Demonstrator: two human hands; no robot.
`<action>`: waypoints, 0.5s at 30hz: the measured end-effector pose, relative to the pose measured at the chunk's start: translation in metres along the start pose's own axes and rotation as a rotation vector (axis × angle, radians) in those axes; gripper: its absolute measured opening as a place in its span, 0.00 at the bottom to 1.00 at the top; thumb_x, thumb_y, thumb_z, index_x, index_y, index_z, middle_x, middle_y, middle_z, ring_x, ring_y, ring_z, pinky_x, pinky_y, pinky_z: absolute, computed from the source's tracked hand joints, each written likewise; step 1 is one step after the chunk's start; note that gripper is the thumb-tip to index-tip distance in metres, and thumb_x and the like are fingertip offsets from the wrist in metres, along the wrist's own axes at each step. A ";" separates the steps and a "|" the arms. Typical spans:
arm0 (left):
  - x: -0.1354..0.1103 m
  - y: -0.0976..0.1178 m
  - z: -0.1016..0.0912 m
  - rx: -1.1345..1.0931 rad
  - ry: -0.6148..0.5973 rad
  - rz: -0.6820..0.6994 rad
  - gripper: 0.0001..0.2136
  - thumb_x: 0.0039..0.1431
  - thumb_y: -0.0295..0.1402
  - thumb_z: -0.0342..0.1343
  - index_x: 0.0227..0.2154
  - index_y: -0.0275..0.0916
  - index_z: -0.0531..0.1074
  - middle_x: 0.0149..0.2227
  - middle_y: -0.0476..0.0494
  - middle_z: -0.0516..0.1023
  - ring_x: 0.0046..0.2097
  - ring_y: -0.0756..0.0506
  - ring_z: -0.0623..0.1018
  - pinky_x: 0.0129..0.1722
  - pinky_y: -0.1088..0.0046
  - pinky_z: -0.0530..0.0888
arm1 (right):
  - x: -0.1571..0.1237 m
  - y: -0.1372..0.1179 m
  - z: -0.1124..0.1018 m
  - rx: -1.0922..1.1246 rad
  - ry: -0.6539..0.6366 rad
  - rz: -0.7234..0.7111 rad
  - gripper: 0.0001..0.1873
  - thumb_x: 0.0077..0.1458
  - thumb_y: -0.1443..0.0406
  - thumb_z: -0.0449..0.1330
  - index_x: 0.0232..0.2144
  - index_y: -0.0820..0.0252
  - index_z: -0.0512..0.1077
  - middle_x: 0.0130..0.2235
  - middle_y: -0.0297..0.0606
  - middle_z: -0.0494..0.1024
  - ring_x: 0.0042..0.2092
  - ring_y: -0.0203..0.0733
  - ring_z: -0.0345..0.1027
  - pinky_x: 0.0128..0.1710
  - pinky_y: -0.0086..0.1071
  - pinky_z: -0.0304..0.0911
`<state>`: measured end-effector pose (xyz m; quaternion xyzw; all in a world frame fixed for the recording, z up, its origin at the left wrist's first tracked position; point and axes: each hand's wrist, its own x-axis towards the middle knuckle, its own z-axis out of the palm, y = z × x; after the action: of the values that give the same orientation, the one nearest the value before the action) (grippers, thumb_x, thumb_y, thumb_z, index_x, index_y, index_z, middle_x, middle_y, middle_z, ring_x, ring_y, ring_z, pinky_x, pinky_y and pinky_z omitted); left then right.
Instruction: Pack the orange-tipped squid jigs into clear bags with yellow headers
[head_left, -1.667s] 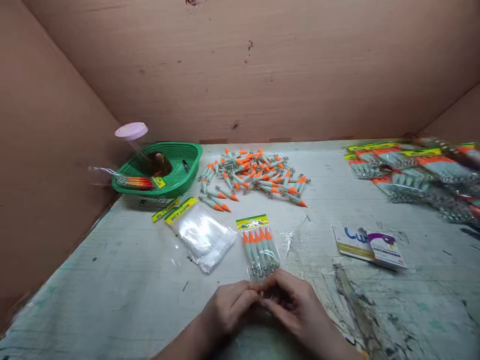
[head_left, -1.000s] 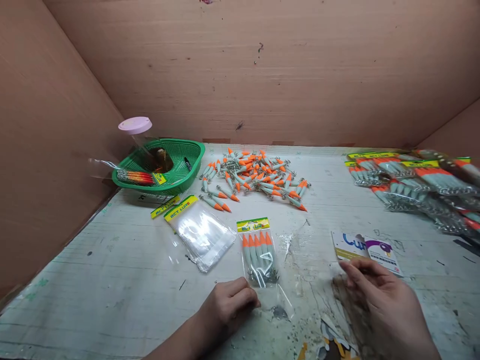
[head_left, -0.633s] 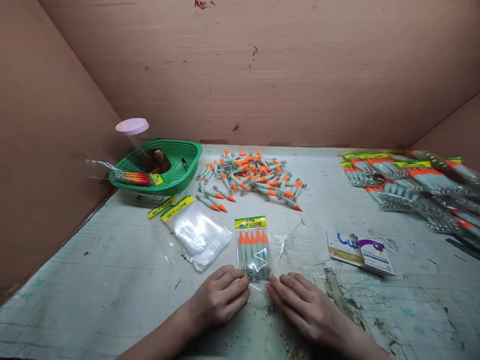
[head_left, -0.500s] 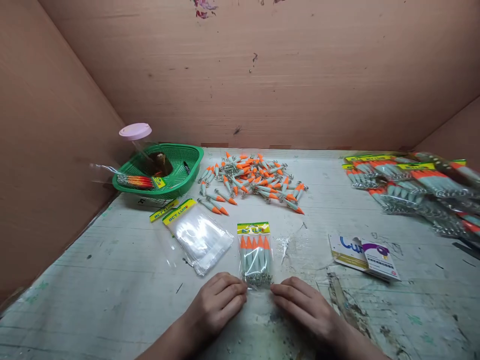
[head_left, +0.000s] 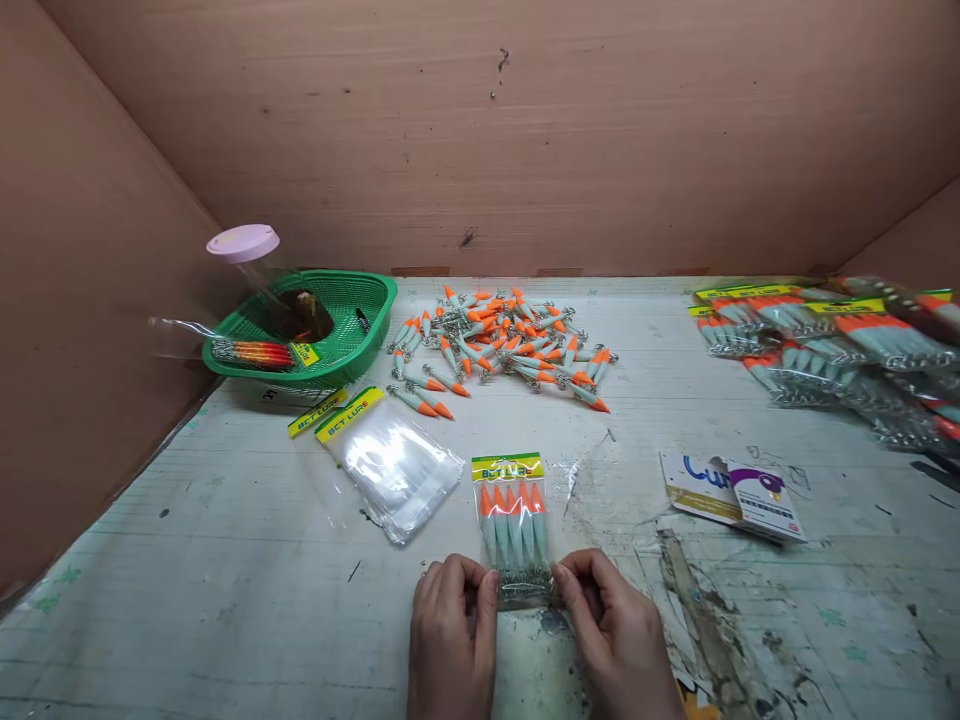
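A clear packet of squid jigs (head_left: 513, 525) with a yellow header is in front of me, its orange tips pointing away and its wire hooks at the near end. My left hand (head_left: 457, 625) pinches its lower left corner between thumb and forefinger. On the opposite lower corner, my right hand (head_left: 611, 630) is closed in the same kind of pinch. Left of the packet lies a stack of clear header bags (head_left: 397, 465). Beyond it, loose orange-and-pale squid jigs (head_left: 495, 345) are heaped on the table.
At the back left stands a green basket (head_left: 360, 350) with a pink-lidded clear container (head_left: 244, 243) and a packet of red-yellow lures (head_left: 255, 352). Filled packets (head_left: 825, 330) are piled at the back right. Printed cards (head_left: 731, 495) lie right of my hands. Board walls (head_left: 585, 150) enclose the table.
My hands have turned from lying palm-down beside the packet to pinching its two near corners. The packet has shifted slightly towards me. The camera view has moved a little.
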<state>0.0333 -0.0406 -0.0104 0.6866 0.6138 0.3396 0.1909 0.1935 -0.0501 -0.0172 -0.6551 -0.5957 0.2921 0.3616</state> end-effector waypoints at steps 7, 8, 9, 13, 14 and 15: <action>0.013 0.003 0.005 0.340 0.012 0.052 0.11 0.58 0.25 0.42 0.21 0.42 0.61 0.24 0.46 0.67 0.24 0.46 0.71 0.22 0.71 0.66 | 0.014 -0.009 0.005 -0.132 0.086 0.047 0.16 0.58 0.54 0.50 0.23 0.56 0.61 0.21 0.32 0.66 0.22 0.37 0.62 0.21 0.28 0.57; 0.015 0.002 0.005 0.377 0.008 0.041 0.12 0.58 0.25 0.41 0.21 0.42 0.61 0.24 0.46 0.67 0.24 0.46 0.71 0.21 0.71 0.65 | 0.016 -0.008 0.003 -0.132 0.102 0.028 0.16 0.58 0.55 0.49 0.24 0.57 0.63 0.24 0.34 0.68 0.24 0.38 0.64 0.23 0.29 0.59; 0.017 0.001 0.005 0.399 0.006 0.020 0.11 0.59 0.27 0.41 0.22 0.41 0.61 0.24 0.46 0.67 0.23 0.46 0.71 0.21 0.71 0.65 | 0.018 -0.006 0.001 -0.121 0.104 0.011 0.15 0.59 0.55 0.49 0.27 0.57 0.64 0.26 0.36 0.69 0.26 0.39 0.65 0.25 0.30 0.61; 0.026 -0.004 0.001 0.276 -0.061 -0.009 0.12 0.57 0.41 0.51 0.23 0.41 0.64 0.25 0.47 0.69 0.26 0.45 0.73 0.22 0.71 0.67 | 0.021 0.004 -0.003 0.005 -0.007 0.007 0.13 0.57 0.56 0.53 0.28 0.58 0.68 0.29 0.37 0.70 0.30 0.39 0.67 0.30 0.29 0.63; 0.027 -0.005 -0.001 0.208 -0.089 0.011 0.12 0.55 0.43 0.54 0.23 0.41 0.64 0.25 0.48 0.69 0.28 0.45 0.74 0.24 0.70 0.69 | 0.020 0.005 -0.001 0.065 -0.011 0.022 0.13 0.56 0.55 0.55 0.27 0.58 0.67 0.28 0.36 0.70 0.30 0.38 0.66 0.30 0.29 0.62; 0.027 -0.005 -0.003 0.131 -0.088 0.032 0.12 0.54 0.42 0.55 0.22 0.41 0.65 0.25 0.48 0.70 0.30 0.44 0.74 0.28 0.68 0.71 | 0.019 0.006 0.002 0.151 0.007 0.047 0.14 0.54 0.54 0.56 0.26 0.58 0.67 0.27 0.35 0.69 0.29 0.38 0.65 0.29 0.29 0.62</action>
<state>0.0281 -0.0137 -0.0057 0.7216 0.6147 0.2710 0.1670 0.1975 -0.0314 -0.0219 -0.6408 -0.5549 0.3426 0.4051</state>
